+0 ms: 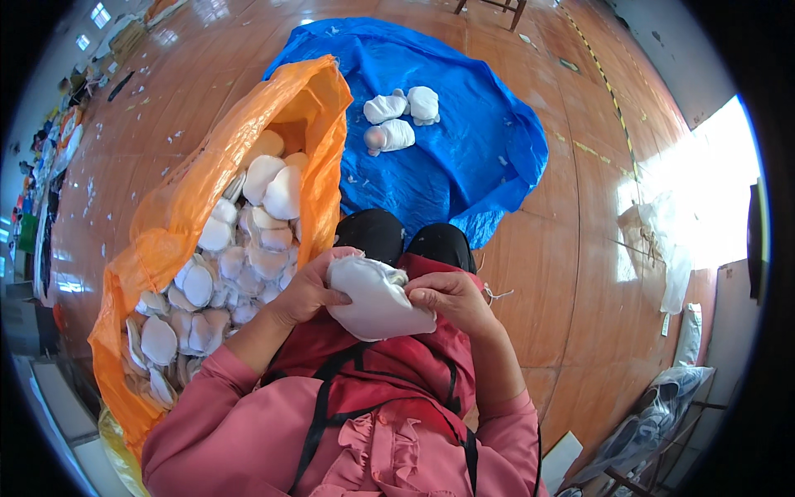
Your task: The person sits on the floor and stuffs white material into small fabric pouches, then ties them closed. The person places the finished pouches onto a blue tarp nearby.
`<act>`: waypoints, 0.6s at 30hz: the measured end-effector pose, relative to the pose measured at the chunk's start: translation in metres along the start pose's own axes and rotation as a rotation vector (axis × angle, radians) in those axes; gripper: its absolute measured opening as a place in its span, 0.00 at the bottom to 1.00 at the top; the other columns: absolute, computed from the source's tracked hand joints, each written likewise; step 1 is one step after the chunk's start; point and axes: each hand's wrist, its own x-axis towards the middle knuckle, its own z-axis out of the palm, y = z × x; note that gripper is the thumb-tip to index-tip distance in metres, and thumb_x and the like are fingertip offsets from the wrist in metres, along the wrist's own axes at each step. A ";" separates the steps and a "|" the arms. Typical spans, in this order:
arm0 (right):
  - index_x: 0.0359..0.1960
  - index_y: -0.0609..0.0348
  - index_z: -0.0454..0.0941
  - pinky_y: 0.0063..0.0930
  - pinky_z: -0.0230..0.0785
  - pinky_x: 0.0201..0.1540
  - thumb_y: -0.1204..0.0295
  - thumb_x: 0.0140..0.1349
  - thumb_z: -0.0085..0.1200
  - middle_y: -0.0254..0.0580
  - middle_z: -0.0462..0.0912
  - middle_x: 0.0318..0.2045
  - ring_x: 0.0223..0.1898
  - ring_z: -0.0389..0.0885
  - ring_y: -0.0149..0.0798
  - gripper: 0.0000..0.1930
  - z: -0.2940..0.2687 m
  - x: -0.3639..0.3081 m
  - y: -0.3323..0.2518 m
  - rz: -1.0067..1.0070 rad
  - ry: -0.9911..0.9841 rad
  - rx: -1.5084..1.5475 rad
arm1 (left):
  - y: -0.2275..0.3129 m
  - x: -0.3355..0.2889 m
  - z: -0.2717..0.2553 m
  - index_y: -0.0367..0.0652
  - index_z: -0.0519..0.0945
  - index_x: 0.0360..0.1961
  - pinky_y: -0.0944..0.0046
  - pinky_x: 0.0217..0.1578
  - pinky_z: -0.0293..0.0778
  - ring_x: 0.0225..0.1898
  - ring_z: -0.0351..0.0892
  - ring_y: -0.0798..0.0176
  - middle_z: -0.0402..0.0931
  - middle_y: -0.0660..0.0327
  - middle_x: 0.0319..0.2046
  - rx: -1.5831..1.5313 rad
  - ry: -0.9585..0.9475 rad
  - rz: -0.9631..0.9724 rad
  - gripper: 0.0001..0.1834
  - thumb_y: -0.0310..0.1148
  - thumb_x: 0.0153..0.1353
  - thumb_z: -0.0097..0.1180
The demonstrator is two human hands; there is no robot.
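Note:
Above my lap, my left hand (308,291) and my right hand (454,300) both grip a white, rounded, soft cloth piece (373,308). The left thumb lies over its left side, with the fingers behind it. At its upper right edge the right fingers pinch the cloth, where a small gap or fold shows. To my left an orange woven sack (186,178) lies with its mouth spread, holding many flat, rounded white and cream pieces (199,286). Beyond my knees, three white bundles (391,135) lie together on a blue plastic sheet (464,157).
Reddish-brown tiled floor (538,323) with scattered white scraps surrounds me. At the lower right stands a rack with a clear plastic bag (662,414). A translucent bag (675,265) lies by the bright doorway. Mixed goods (62,166) line the left wall.

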 end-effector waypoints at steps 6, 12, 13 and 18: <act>0.42 0.62 0.85 0.19 0.71 0.37 0.65 0.67 0.58 0.28 0.82 0.31 0.34 0.76 0.21 0.12 0.001 0.004 0.005 0.052 -0.055 0.028 | 0.002 0.001 0.005 0.45 0.66 0.65 0.62 0.62 0.64 0.59 0.69 0.65 0.71 0.64 0.56 0.059 -0.003 0.000 0.40 0.19 0.51 0.68; 0.41 0.62 0.84 0.19 0.71 0.39 0.68 0.67 0.58 0.27 0.82 0.32 0.36 0.76 0.21 0.10 0.000 0.006 0.011 0.020 -0.155 0.033 | 0.000 -0.001 0.004 0.45 0.65 0.66 0.61 0.64 0.62 0.61 0.68 0.64 0.70 0.64 0.58 0.081 -0.013 -0.016 0.40 0.19 0.51 0.67; 0.41 0.62 0.84 0.19 0.71 0.39 0.68 0.67 0.58 0.27 0.82 0.32 0.36 0.76 0.21 0.10 0.000 0.007 0.013 0.009 -0.167 0.046 | 0.000 -0.001 0.002 0.45 0.65 0.66 0.61 0.64 0.62 0.61 0.67 0.64 0.69 0.63 0.58 0.079 -0.021 -0.021 0.40 0.19 0.51 0.67; 0.40 0.64 0.84 0.19 0.71 0.40 0.70 0.66 0.59 0.29 0.83 0.34 0.36 0.78 0.22 0.09 0.005 0.011 0.018 -0.039 -0.206 0.107 | 0.006 0.000 0.001 0.45 0.65 0.65 0.59 0.65 0.60 0.64 0.65 0.59 0.68 0.61 0.58 0.232 -0.070 0.091 0.40 0.23 0.51 0.69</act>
